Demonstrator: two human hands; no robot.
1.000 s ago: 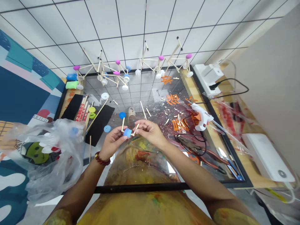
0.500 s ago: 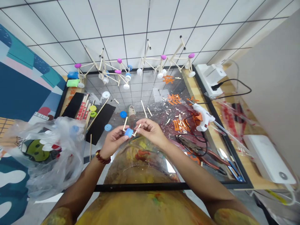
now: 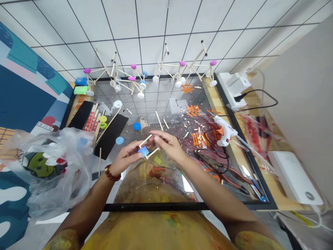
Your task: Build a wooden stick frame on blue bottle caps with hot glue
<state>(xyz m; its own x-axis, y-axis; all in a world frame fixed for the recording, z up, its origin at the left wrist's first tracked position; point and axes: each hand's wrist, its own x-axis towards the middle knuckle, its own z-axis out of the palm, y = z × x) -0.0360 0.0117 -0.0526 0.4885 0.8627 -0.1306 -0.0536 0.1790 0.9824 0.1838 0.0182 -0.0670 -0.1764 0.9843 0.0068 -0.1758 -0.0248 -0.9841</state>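
Both hands meet over the near middle of the glass-topped counter (image 3: 152, 100). The left hand (image 3: 127, 157), with a bead bracelet (image 3: 111, 173) at its wrist, has its grip pinching a small blue cap (image 3: 143, 151), thumb and fingertips pressed on its sides. Two thin wooden sticks stand out from the cap. The upper stick (image 3: 145, 140) runs toward 2 o'clock, and the lower stick (image 3: 153, 152) runs nearly parallel just beneath it. The right hand (image 3: 168, 145) comes in from 3 o'clock, its grip pressed together on the far end of the upper stick. I cannot tell whether it also touches the lower stick.

Seen from the cap, one blue disc (image 3: 136, 126) lies on the glass near 11 o'clock and a second blue disc (image 3: 119, 140) at 10 o'clock, at the edge of a black sheet (image 3: 111, 133). A crumpled clear plastic bag (image 3: 52, 166) sits at 9 o'clock, well apart from the hands. A white glue gun (image 3: 223, 129) rests at 2 o'clock, with its black cord (image 3: 208, 152) looping below it. Red-handled pliers (image 3: 231, 177) lie at 4 o'clock. Along the far edge, around 12 o'clock, stand two stick frames, the left frame (image 3: 122, 78) and the right frame (image 3: 182, 71), both tipped with pink and white caps. A white power strip (image 3: 234, 86) lies in the far corner at 1 o'clock, and a flat white box (image 3: 293, 177) lies at 3 o'clock on the right edge.
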